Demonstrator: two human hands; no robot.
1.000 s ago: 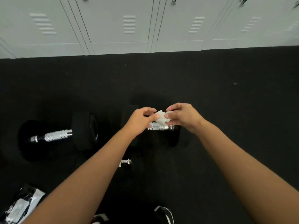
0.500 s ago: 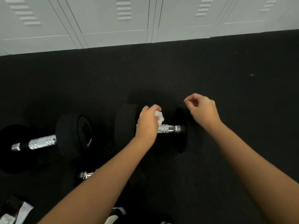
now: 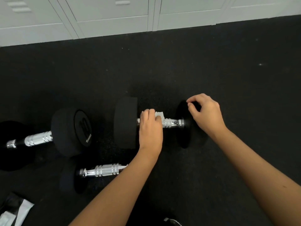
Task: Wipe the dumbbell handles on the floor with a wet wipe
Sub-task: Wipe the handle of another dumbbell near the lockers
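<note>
Dumbbells: three lie on the black floor (image 3: 211, 62). One is in the middle (image 3: 125, 123), one is by the left edge (image 3: 70, 131), and one is nearer the bottom edge (image 3: 101, 170).
Handles: three shiny silver bars with rings cut into them. The bottom one is partly hidden by the left arm.
Middle dumbbell: it has fat black round ends and a silver handle (image 3: 173, 123).
Wet wipe: one small white crumpled wipe (image 3: 159, 115). It sits on the left part of the middle handle.
Left hand (image 3: 150, 128): its fingers curl over the handle and hold the wipe against it.
Right hand (image 3: 206, 113): its fingers are bent and the tips touch the top of the right black end. I cannot tell if it really grips it.
Lockers: a row of pale doors (image 3: 112, 17) along the top edge of the floor.
Packet: one black and white packet (image 3: 17, 211) in the bottom left corner.
</note>
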